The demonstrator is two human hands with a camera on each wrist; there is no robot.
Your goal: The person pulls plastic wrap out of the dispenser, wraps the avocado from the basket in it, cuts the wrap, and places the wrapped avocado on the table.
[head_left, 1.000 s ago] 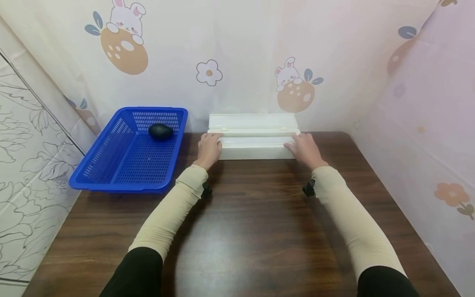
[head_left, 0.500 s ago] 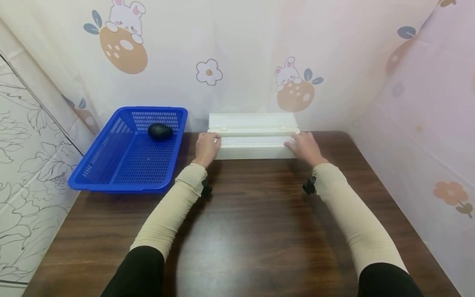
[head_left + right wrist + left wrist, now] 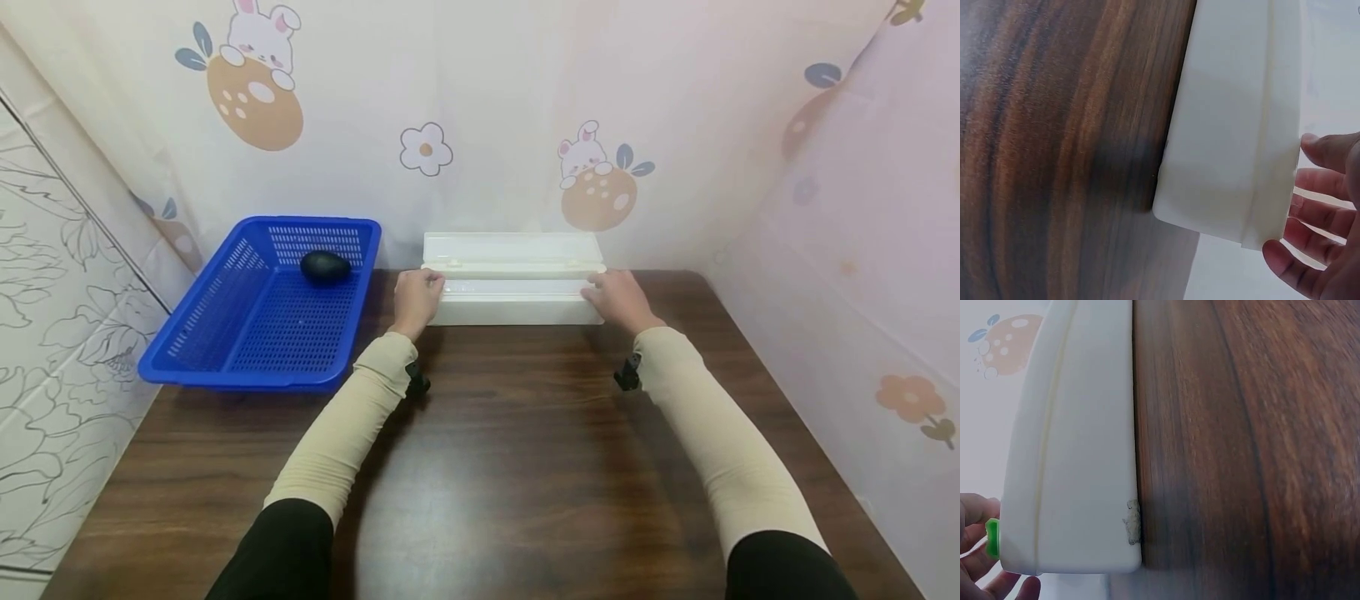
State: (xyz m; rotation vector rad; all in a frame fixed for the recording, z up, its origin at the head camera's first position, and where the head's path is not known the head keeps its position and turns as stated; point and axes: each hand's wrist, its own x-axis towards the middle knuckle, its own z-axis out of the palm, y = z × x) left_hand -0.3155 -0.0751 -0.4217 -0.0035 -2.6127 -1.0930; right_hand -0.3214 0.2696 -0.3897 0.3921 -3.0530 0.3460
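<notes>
A long white plastic box (image 3: 517, 312) stands at the table's back edge, its narrow lid (image 3: 513, 247) raised and leaning back. At its left end is my left hand (image 3: 417, 302), with thumb and fingers bent around the corner. A small green piece (image 3: 992, 538) sits between these fingers and the box in the left wrist view; whether they pinch it is unclear. My right hand (image 3: 621, 301) holds the opposite end, thumb at the upper edge and fingers curved behind, as the right wrist view shows. Low shadow hides most of the box's inside.
To the left, a blue perforated basket (image 3: 251, 377) holds a dark, egg-shaped object (image 3: 325, 267). The brown wooden table (image 3: 517, 475) extends in front of the box. A printed curtain (image 3: 495, 92) hangs right behind it.
My left hand has shifted slightly left, uncovering more of the box's front left corner. The right hand has edged slightly right. Box, lid and basket look the same.
</notes>
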